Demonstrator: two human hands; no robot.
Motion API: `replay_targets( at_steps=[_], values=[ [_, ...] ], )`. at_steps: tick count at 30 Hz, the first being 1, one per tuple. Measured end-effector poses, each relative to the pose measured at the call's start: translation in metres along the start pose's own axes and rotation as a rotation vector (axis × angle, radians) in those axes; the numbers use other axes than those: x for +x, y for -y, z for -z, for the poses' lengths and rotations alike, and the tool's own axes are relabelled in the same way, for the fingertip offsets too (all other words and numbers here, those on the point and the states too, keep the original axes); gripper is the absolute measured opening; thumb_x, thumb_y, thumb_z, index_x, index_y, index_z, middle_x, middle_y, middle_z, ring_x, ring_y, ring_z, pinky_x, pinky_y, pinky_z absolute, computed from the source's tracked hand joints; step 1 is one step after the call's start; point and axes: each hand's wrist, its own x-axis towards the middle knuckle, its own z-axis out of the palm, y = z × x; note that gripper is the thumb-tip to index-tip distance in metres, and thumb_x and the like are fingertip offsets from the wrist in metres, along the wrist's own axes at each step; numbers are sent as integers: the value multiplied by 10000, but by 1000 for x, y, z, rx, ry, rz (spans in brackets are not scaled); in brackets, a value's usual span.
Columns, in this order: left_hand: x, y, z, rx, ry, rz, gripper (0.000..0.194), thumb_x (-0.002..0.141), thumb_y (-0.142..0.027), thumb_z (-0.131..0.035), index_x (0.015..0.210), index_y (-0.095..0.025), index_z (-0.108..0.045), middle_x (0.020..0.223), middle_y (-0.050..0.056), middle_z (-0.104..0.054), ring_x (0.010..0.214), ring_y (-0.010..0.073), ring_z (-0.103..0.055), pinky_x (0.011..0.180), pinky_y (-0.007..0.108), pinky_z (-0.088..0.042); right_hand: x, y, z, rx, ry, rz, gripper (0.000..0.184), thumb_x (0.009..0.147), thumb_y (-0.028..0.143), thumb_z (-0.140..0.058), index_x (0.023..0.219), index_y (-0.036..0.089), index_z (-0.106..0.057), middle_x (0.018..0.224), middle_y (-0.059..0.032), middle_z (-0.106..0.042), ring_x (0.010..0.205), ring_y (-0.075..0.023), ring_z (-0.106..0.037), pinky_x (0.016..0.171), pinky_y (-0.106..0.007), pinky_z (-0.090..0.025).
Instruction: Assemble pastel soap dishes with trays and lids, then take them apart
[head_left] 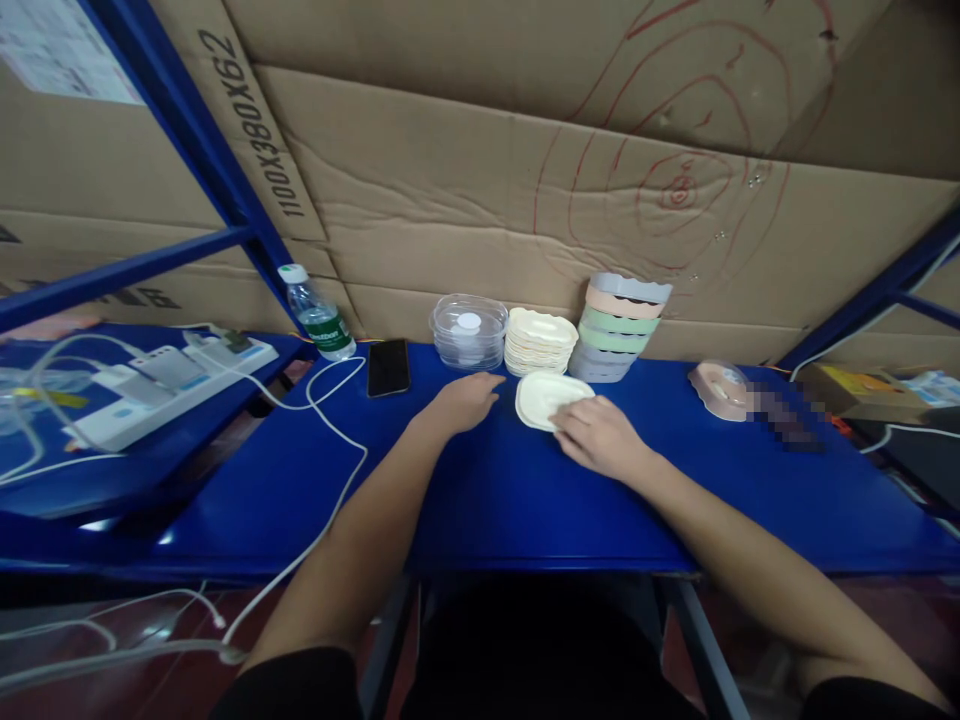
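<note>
A shallow cream tray [544, 395] with rounded corners is in front of me, tilted a little. My right hand [600, 437] grips its right near edge, thumb and fingers closed on it. My left hand [466, 402] holds nothing; its fingers reach rightward and are partly apart, short of the tray. Just behind that hand sit stacked clear plastic lids [480, 345] with a white round patch. Beside them rises a stack of matching cream trays [541, 350]. Nested wavy-rimmed containers [616, 345] in grey, peach and green stand to the right of the trays.
Farther right on the blue table [510, 510] lies a pink wavy-rimmed container [720, 390] beside a blurred patch. On the left are a black phone [388, 368], a water bottle [322, 325], a power strip [172, 390] and white cables. A cardboard wall [450, 180] closes the back.
</note>
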Motion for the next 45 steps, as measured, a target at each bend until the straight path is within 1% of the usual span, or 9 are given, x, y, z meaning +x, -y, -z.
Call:
replay_targets(
  at_steps=[5,10,13,17,21,28,33,38,45],
  values=[
    [-1,-15,-2,-44,-12,-8,554,1129,-465,-462,1548,-143,-628,1584,173,-674,1500,316,-625,1285,483,-460,-6,-1,-8,93,184,-37,338,1059,464,-696,1215,187,-811,1087,-129,-829,972,-287,-742,864,-432,-507],
    [-5,-52,-15,-131,108,-206,1122,780,-778,-868,1649,-158,-520,1670,215,-575,1546,432,-538,1291,557,-425,25,-66,50,7,-223,-292,406,1112,523,-536,1267,236,-778,1223,-146,-803,1132,-345,-703,995,-521,-524],
    [-6,-66,-21,-75,142,-264,1103,766,-705,-918,1639,-161,-522,1642,216,-590,1491,439,-566,1257,546,-440,43,-123,80,-125,-318,-433,481,1087,510,-524,1429,214,-690,1390,-183,-724,1302,-397,-627,1117,-585,-474],
    [-6,-74,-21,17,154,-214,1089,799,-660,-906,1661,-142,-487,1592,219,-611,1420,429,-598,1201,521,-467,54,-176,85,-183,-166,-531,527,989,443,-606,1456,206,-670,1428,-203,-703,1352,-449,-577,1171,-675,-406],
    [-7,-78,-15,61,188,-180,1199,754,-687,-928,1702,-147,-428,1594,217,-604,1430,438,-593,1195,521,-464,56,-194,76,-129,-45,-566,405,931,390,-640,1282,219,-745,1263,-175,-759,1270,-432,-625,1184,-726,-361],
    [-9,-77,-11,71,218,-177,1289,702,-761,-922,1714,-151,-408,1566,232,-618,1414,466,-604,1211,562,-435,60,-159,108,-213,-285,-494,521,1110,537,-423,1429,208,-671,1397,-179,-731,1348,-374,-603,1295,-672,-273],
    [-7,-66,-7,-110,-10,-187,1493,639,-876,-899,1768,-160,-234,1647,266,-543,1482,505,-557,1245,627,-417,37,-86,105,-88,-522,-345,762,1128,715,-274,1596,183,-555,1445,-196,-711,1318,-369,-658,1151,-604,-494],
    [-10,-64,0,-172,-378,-249,1561,686,-889,-878,1791,-211,-9,1841,261,-229,1694,473,-291,1378,616,-286,12,-44,52,314,-181,-327,718,1139,690,-265,1520,239,-674,1352,-155,-791,1233,-339,-748,1042,-517,-598],
    [-12,-72,-6,-78,-69,-419,1301,777,-664,-929,1767,-173,-244,1784,253,-387,1621,488,-433,1311,604,-398,18,-42,10,420,233,-376,512,1162,493,-389,1130,188,-800,1055,-125,-859,943,-283,-793,839,-385,-562]
  ],
)
